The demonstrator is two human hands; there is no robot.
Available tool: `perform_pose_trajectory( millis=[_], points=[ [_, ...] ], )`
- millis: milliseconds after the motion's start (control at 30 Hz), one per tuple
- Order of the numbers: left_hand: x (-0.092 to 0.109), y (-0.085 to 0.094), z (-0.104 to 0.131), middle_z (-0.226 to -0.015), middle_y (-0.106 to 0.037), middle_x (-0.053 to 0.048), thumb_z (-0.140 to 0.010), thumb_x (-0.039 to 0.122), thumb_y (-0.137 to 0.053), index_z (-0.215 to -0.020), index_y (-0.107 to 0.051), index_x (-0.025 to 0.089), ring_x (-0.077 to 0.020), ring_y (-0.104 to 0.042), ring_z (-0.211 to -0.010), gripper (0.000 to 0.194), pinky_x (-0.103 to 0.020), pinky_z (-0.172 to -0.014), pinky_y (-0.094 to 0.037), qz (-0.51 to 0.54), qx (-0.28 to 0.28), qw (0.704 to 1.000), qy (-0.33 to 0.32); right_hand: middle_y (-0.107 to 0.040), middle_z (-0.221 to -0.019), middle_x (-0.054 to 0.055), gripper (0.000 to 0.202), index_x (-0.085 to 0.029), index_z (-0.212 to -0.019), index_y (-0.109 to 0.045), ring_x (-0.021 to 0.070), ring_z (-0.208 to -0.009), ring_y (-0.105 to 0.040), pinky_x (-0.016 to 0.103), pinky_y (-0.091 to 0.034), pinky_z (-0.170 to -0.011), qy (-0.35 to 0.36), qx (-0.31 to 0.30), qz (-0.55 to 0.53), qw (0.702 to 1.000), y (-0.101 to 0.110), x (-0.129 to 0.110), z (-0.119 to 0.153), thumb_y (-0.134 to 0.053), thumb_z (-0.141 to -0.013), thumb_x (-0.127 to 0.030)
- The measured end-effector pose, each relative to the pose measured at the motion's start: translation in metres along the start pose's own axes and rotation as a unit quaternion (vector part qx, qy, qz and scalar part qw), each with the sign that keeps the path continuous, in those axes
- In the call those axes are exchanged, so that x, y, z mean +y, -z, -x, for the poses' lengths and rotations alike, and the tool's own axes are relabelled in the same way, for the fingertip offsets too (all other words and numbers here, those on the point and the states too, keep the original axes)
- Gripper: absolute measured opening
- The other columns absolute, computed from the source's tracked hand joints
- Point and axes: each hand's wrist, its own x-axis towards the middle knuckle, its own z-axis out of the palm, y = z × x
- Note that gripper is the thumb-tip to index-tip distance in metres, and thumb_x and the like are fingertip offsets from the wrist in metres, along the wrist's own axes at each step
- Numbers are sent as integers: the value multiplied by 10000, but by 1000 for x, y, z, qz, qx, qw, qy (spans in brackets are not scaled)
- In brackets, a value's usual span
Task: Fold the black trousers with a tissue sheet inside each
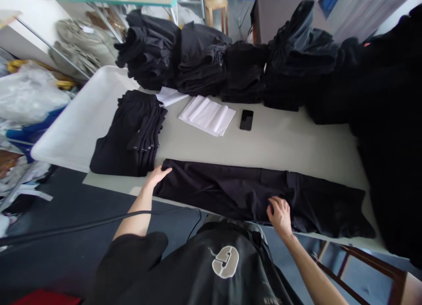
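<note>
Black trousers lie folded lengthwise along the table's front edge, with wrinkles near the middle. My left hand is at their left end, thumb on top of the cloth and the other fingers hidden beneath or behind the edge. On the cloth right of the middle rests my right hand, its fingers bent and somewhat apart, pressing on the surface. Just beyond my left hand sits a stack of folded black trousers.
White papers and a black phone lie mid-table. Piles of dark garments line the back, and a large black heap fills the right side. A white tub stands left; a cable crosses below my left forearm.
</note>
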Motion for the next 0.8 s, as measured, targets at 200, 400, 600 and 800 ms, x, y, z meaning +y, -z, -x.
perform_pose_trajectory(
  millis=[200, 400, 600, 800],
  points=[
    [-49, -32, 15, -1122, -795, -151, -850, 369, -682, -1030, -767, 144, -329, -728, -1114, 301, -339, -903, -562, -24, -110, 993, 46, -595, -1365, 168, 468, -209, -1320, -606, 349, -1245, -550, 514, -448, -1074, 5, -60, 65, 996, -16, 1, 62, -590, -864, -317],
    [-70, -32, 6, -1205, -753, -216, -933, 384, -530, -1096, -741, 116, -359, -697, -1171, 378, -386, -922, -562, -63, 8, 994, 92, -679, -1127, 105, 289, -218, -1040, -674, 273, -1065, -606, 409, -446, -998, -34, -102, 103, 989, 0, 34, 44, -510, -822, -123],
    [-59, -51, 25, -1103, -738, -264, -1020, 430, -377, -1217, -655, 78, -382, -713, -1038, 490, -436, -831, -536, -170, 103, 973, 118, -689, -1086, 102, 294, -202, -1049, -684, 282, -1036, -609, 402, -428, -943, -191, -100, 191, 958, 30, 79, 62, -503, -822, -155],
    [-71, -63, 38, -811, -703, -127, -1045, 471, -371, -1210, -642, 187, -277, -686, -776, 426, -308, -654, -428, -253, 179, 949, 61, -564, -1477, 167, 544, -120, -1360, -602, 274, -1366, -514, 418, -378, -1135, -152, -168, 192, 955, 26, 84, 101, -419, -848, -105]
  ],
)
